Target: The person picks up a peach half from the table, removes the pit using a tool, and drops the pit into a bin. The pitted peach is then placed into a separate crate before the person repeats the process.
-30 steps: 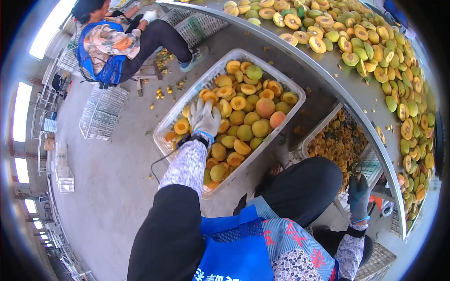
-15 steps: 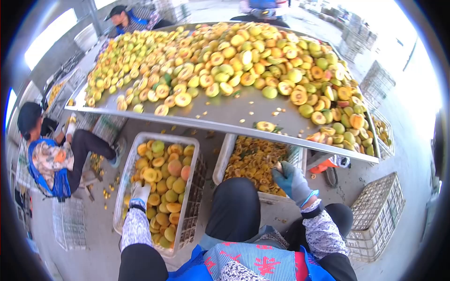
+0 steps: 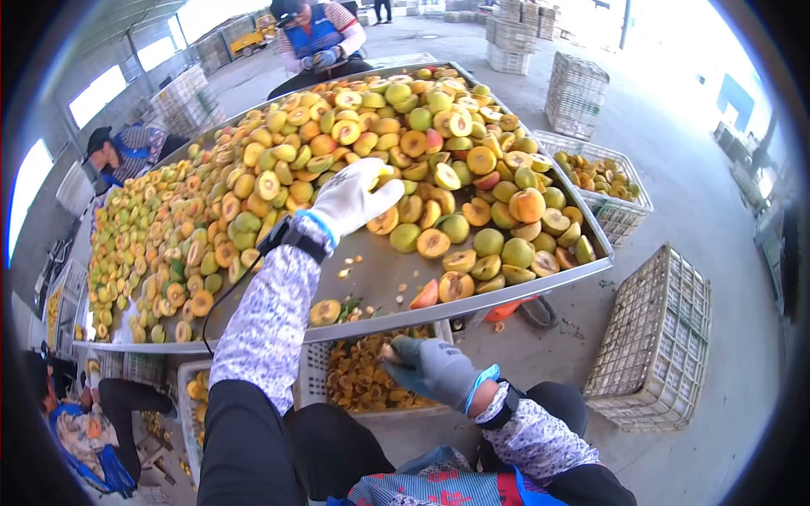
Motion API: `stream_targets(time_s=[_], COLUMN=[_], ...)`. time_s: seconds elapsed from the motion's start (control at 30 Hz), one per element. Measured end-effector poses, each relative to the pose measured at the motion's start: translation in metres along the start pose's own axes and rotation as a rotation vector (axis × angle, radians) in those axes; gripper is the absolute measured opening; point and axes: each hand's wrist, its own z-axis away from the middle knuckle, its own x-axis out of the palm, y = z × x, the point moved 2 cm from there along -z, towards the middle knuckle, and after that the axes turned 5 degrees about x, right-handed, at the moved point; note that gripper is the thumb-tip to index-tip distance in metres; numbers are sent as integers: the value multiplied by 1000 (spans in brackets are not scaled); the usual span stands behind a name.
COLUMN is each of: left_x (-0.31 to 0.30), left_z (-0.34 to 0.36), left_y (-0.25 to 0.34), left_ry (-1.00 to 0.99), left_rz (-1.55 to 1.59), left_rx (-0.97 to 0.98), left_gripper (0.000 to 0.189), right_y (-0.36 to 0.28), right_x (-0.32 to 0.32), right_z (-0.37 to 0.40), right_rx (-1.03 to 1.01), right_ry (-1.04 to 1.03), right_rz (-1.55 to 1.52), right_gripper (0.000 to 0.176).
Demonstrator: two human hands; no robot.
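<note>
A: Peaches (image 3: 405,143), where were they?
B: Heaped on the steel table (image 3: 371,271), toward twelve o'clock. The left hand (image 3: 350,198) hovered above them, fingers spread.
A: And the right hand (image 3: 430,367)?
B: Its fingers were curled over the crate of pits (image 3: 314,367) at six o'clock. Whether it gripped anything could not be told.

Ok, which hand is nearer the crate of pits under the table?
Right. The right hand is at the crate, just over the pits; the left hand is up over the table, by the halved peaches.

Your metal table (image 3: 384,261) spans the frame's centre, heaped with halved and whole peaches (image 3: 321,143); small scraps (image 3: 344,272) litter its bare lower strip.
</note>
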Motion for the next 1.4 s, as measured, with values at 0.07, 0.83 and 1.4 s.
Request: stream_targets(time_s=[0.07, 0.83, 1.4], left_x=[45, 175, 70], left_z=[-64, -207, -39], left_y=[-22, 153, 28], left_ry=[-170, -372, -429], left_rz=[-91, -201, -186], left_rx=[13, 157, -103], left_gripper=[52, 59, 60], right_y=[5, 31, 4], right_x=[-5, -42, -7], right_z=[1, -15, 1], right_rx=[68, 56, 0], right_ry=[-73, -409, -287], right_rz=[72, 101, 137], right_gripper=[24, 26, 28])
